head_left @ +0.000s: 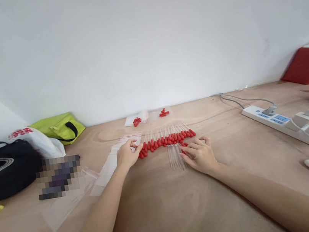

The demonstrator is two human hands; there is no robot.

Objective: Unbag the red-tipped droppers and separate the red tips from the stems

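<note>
Red-capped clear tubes (162, 142) lie in a row across the middle of the wooden tabletop (151, 209), which also bears a black bag (11, 170) and a smaller lime bag (57, 128) at the left and a white power strip (274, 119) at the right. At the row's left end, the left hand (127, 153) has thumb and forefinger close together, while the right hand (201, 156) bends over a shorter, nearer bundle (175, 156); whether either pinches a tube, I cannot tell. Beyond the row, small red pieces (137, 121) lie in two groups.
</note>
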